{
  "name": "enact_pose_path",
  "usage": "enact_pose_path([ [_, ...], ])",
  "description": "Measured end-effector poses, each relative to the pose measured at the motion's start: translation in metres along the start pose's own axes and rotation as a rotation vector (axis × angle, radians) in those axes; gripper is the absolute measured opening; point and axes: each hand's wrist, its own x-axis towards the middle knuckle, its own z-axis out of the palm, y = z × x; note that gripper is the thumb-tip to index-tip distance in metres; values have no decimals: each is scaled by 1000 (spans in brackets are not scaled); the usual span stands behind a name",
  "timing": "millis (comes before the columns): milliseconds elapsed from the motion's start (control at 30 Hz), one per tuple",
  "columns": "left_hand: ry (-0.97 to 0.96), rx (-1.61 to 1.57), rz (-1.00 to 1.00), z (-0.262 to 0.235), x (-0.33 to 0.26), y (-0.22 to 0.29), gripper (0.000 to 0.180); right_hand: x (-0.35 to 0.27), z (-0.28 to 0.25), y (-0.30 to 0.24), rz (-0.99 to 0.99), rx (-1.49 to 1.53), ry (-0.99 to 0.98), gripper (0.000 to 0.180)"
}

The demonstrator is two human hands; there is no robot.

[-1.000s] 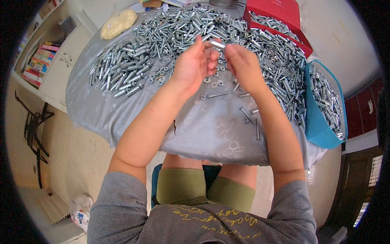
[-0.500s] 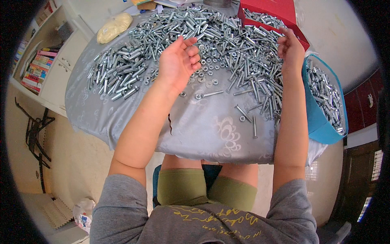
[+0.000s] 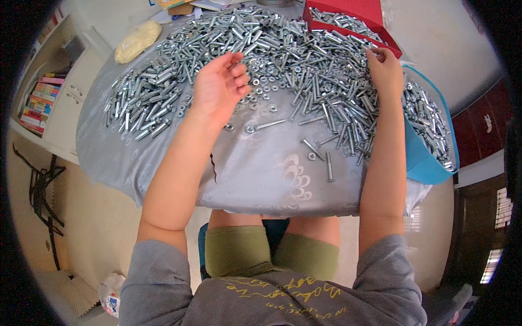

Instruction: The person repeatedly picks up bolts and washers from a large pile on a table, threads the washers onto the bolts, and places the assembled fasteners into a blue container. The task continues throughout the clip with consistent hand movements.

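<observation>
A wide heap of silver bolts (image 3: 234,32) mixed with nuts (image 3: 273,87) and washers covers the far half of the table. Over the heap's near side hovers my left hand (image 3: 220,87), palm up, its fingers loosely curled and apart from the thumb, with nothing visible in it. At the heap's right side my right hand (image 3: 386,70) reaches down, thumb and fingertips pinched among the bolts beside the red box (image 3: 375,24); what they grip is too small to make out. Nearer me lie a loose bolt (image 3: 329,167) and a single nut (image 3: 311,156).
A blue fabric bin (image 3: 427,160) full of bolts stands at the right edge. The red box also holds bolts. A pale yellow bag (image 3: 137,42) lies at the far left. Under everything is a grey patterned tablecloth (image 3: 250,185), with a dark strand (image 3: 213,168) on it.
My right hand has turned down, and its fingers have closed at the bolts by the red box. My left hand stays curled above the heap. The whole view has shifted slightly.
</observation>
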Motion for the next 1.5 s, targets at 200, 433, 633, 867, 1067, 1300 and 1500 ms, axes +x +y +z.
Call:
enact_pose_path([
  [200,-44,48,31,5,0,0,15,6,6,24,-127,-176,-1,31],
  [433,-6,158,53,5,-2,0,16,2,21,25,-131,-332,-154,40],
  [633,-17,263,110,3,-2,-3,16,0,34,34,-244,-355,-120,46],
  [867,-11,255,124,2,-2,-2,15,-4,28,29,-252,-263,-161,37],
  [1067,-3,274,144,-1,-3,-1,15,-1,28,23,-255,-86,30,27],
  [1300,-36,242,144,5,-7,0,16,37,45,32,-183,-430,-39,29],
  [1500,-68,287,115,7,-9,-2,14,46,36,26,-288,-730,-176,23],
])
